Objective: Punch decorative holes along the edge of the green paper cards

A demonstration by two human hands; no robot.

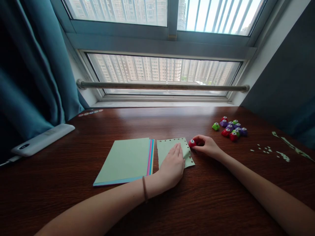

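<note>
A small sheet of pale green paper (164, 151) lies on the dark wooden table, with little punched holes along its edges. My left hand (172, 167) rests flat on it, fingers stretched and close together, covering much of its lower part. At the sheet's right edge, a small red craft punch (192, 143) with a round white top is pinched between the thumb and fingers of my right hand (208, 146). Whether the paper sits inside the punch's slot is too small to tell. Left of the sheet is a stack of coloured paper (125, 160), pale green on top.
Several red, green and purple punches (230, 128) are grouped at the back right. Tiny paper cutouts (283, 155) and thin green paper strips (292, 146) lie farther right. A white power bank (46, 139) with a cable is by the curtain (36, 65) on the left.
</note>
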